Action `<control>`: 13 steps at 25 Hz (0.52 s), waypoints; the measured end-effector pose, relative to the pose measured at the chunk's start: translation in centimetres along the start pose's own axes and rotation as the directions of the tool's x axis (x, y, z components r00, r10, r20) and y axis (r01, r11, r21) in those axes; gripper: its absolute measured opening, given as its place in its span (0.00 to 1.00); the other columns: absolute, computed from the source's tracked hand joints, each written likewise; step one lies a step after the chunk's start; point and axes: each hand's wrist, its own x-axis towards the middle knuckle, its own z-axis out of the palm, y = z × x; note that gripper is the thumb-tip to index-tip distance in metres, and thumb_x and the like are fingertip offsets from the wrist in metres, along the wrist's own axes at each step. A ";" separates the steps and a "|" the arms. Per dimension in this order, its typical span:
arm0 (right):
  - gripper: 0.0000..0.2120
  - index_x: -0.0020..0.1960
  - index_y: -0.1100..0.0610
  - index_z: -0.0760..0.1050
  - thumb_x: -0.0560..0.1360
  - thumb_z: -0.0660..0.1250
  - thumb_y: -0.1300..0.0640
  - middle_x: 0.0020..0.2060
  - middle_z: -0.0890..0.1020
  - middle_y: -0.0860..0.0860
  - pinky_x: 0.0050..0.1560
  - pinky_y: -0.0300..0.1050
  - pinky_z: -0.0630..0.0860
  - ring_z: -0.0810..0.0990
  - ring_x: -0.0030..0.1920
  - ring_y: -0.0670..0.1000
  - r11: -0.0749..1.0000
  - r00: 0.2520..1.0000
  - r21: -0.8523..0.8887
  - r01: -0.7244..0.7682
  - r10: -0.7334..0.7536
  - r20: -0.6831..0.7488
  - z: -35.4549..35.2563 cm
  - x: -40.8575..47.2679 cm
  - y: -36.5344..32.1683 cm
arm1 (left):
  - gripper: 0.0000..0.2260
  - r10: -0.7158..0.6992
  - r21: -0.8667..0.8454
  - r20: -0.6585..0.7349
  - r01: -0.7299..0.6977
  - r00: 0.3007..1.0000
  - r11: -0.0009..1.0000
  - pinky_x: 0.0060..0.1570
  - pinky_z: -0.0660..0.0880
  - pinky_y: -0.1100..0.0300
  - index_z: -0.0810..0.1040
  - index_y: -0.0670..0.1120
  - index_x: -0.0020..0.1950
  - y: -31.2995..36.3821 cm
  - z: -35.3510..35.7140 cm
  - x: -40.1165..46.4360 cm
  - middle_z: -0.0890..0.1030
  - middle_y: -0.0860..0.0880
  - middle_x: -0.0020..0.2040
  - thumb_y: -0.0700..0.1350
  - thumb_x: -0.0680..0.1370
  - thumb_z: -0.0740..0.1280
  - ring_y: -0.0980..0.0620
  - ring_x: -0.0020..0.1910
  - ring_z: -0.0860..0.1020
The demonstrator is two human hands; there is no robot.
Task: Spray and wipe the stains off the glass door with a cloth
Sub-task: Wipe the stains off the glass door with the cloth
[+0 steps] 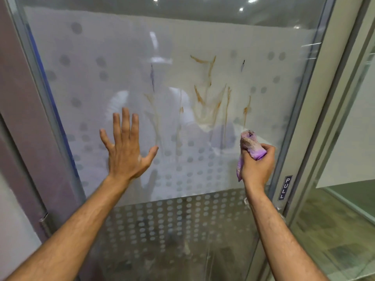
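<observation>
The frosted glass door (101,47) with grey dots fills the view. Brown streaky stains (209,94) run down its middle, with a dark purple streak (152,78) to their left and a small dark mark (243,63) at the upper right. My left hand (125,151) lies flat on the glass with fingers spread, left of the stains. My right hand (257,165) grips a bunched purple cloth (252,146), soiled brown at its top, just below and right of the stains. No spray bottle is in view.
A metal door frame (300,122) with a "PULL" label (285,187) stands at the right, and the door handle (279,209) is partly hidden behind my right forearm. A purple-grey wall (24,118) flanks the left. More glass panels and floor (334,230) lie to the right.
</observation>
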 end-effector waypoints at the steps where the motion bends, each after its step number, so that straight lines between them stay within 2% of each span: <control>1: 0.15 0.51 0.49 0.72 0.68 0.73 0.56 0.48 0.79 0.49 0.53 0.59 0.76 0.79 0.52 0.58 1.000 1.000 -0.018 0.008 -0.009 -0.025 0.1 0.5 0.2 | 0.48 -0.017 0.004 0.011 0.017 1.000 1.000 0.74 0.40 0.29 0.45 0.45 0.84 -0.2 -0.2 0.7 0.45 0.42 0.84 0.67 0.74 0.62 0.40 0.83 0.43; 4: 0.14 0.50 0.54 0.72 0.69 0.74 0.59 0.49 0.75 0.49 0.57 0.58 0.73 0.74 0.55 0.57 0.995 0.999 -0.093 0.030 -0.034 -0.037 0.3 1.6 1.4 | 0.49 -0.051 0.063 0.049 0.048 0.998 0.997 0.73 0.40 0.28 0.43 0.45 0.84 -1.1 0.4 1.1 0.43 0.42 0.84 0.71 0.74 0.58 0.40 0.83 0.39; 8: 0.15 0.52 0.51 0.69 0.72 0.73 0.58 0.52 0.78 0.53 0.48 0.45 0.73 0.78 0.51 0.55 1.000 0.998 -0.023 0.010 -0.009 0.064 1.7 2.1 2.5 | 0.47 -0.017 0.120 0.037 0.012 0.999 0.993 0.74 0.41 0.28 0.40 0.46 0.83 -2.1 1.8 0.7 0.45 0.40 0.84 0.71 0.76 0.54 0.44 0.81 0.34; 11: 0.13 0.57 0.53 0.74 0.75 0.71 0.51 0.55 0.78 0.52 0.48 0.30 0.71 0.77 0.48 0.41 0.997 0.996 0.081 0.014 -0.021 0.083 3.0 1.1 2.5 | 0.46 -0.003 0.122 0.000 0.003 1.000 0.993 0.75 0.41 0.30 0.39 0.46 0.83 -2.4 2.3 0.6 0.44 0.42 0.84 0.72 0.76 0.50 0.45 0.81 0.33; 13: 0.18 0.59 0.58 0.76 0.76 0.67 0.47 0.54 0.77 0.51 0.47 0.25 0.69 0.75 0.47 0.34 0.989 0.993 0.125 0.084 -0.093 0.072 3.5 0.3 2.5 | 0.47 0.011 0.142 -0.021 -0.008 1.000 0.990 0.75 0.40 0.31 0.39 0.46 0.83 -2.4 2.6 0.5 0.41 0.44 0.83 0.75 0.75 0.47 0.45 0.81 0.34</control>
